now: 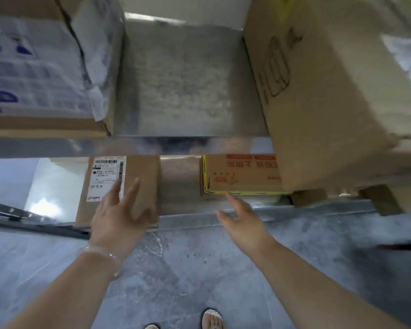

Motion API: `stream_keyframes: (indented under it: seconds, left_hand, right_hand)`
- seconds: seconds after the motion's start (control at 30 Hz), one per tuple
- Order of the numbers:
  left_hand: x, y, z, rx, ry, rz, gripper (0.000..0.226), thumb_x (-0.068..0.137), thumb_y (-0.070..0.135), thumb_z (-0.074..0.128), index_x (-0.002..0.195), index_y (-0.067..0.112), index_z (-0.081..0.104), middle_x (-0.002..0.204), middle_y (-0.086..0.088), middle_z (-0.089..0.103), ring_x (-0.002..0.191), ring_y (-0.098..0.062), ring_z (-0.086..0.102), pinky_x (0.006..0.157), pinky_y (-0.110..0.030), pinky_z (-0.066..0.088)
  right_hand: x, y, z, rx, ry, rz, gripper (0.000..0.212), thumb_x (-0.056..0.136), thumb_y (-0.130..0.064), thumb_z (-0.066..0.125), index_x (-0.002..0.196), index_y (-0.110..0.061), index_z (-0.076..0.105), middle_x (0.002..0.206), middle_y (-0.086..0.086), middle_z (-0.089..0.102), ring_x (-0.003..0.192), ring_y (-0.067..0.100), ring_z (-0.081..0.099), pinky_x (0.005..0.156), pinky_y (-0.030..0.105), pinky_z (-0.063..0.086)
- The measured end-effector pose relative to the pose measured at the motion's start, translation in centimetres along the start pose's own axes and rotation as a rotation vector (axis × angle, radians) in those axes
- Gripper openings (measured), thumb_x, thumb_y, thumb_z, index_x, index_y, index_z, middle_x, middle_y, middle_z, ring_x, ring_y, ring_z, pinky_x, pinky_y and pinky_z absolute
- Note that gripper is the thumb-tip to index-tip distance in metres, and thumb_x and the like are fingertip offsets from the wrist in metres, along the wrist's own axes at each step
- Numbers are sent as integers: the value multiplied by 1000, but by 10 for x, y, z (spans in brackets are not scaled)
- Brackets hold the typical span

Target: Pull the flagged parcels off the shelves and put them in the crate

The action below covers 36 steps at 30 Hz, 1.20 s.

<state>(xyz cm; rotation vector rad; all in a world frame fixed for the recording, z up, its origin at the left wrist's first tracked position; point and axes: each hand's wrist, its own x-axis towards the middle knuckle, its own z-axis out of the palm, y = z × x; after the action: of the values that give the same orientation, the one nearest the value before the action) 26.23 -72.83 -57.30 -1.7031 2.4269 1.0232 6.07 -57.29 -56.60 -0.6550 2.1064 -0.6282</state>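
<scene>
My left hand (119,214) rests open on the labelled parcel (144,176), whose long side points away from me, and my right hand (243,222) hangs open and empty to its right.

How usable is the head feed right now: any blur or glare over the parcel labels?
Head view: motion blur smears the large cardboard box at right and the blue-printed box upper left; the white shipping label on the lower-shelf parcel is sharper, yet its text is unreadable; a glare patch whitens the left.
</scene>
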Motion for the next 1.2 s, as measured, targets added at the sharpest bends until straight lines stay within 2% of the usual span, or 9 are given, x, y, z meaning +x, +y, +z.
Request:
stream_keyframes:
  seconds: [0.13,0.33,0.47,0.57,0.63,0.73,0.9,1.0,1.2]
  left_hand:
    - [-23,55,15,-41,-64,151,73,91,51,57,151,46,16,164,10,6,148,-23,16,118,-39,19]
    - [-46,96,42,-29,-108,236,71,88,49,62,150,41,28,161,5,22,147,-22,24,118,-41,27]
    - [-48,120,58,-57,-117,164,63,92,34,64,149,30,38,158,-1,30,144,-22,30,116,-31,26]
    - [-35,135,74,-27,-147,169,50,92,28,66,138,19,53,146,-9,46,126,-20,45,96,-24,35]
    - [-25,143,83,-43,-183,161,54,90,37,65,140,23,51,139,-11,53,115,-22,51,87,-27,40]
    - [-9,152,97,5,-207,141,53,96,45,52,146,38,38,145,-1,49,130,-26,47,102,-41,40]
    - [27,149,118,-16,-151,144,53,84,47,51,135,37,47,133,-1,59,122,-28,53,103,-45,42]
    - [47,141,128,-159,-113,99,37,88,37,56,121,53,51,125,2,63,116,-26,58,105,-45,42]
    - [65,132,149,-430,-190,-78,39,103,9,42,137,28,46,124,-6,60,104,-20,57,90,-32,44]
  right_hand:
    - [-21,19,-43,-21,93,-41,66,95,-47,53,151,-38,20,159,-14,16,146,8,16,109,21,18]
    - [-42,64,-84,-42,111,25,74,92,-57,50,152,-43,9,160,-18,5,148,10,7,108,26,28]
    - [-46,94,-104,29,130,24,74,93,-54,52,152,-40,11,160,-16,8,147,10,9,113,30,22]
    - [-43,117,-119,4,147,10,73,93,-53,51,153,-38,12,160,-16,8,147,7,6,115,30,18]
    - [-35,133,-128,32,167,6,72,93,-52,51,153,-38,13,160,-16,9,147,6,5,117,29,17]
    - [-16,152,-134,114,222,30,69,95,-48,50,153,-37,14,160,-14,10,147,7,8,115,26,16]
    - [25,152,-125,208,259,-14,67,98,-39,49,154,-30,13,161,-9,7,147,8,6,115,23,12]
    - [52,144,-121,268,293,-44,68,98,-37,50,154,-27,13,162,-7,7,147,11,7,114,23,10]
    - [86,140,-119,365,307,48,74,97,-34,52,155,-23,8,161,-3,6,148,18,9,120,33,12]
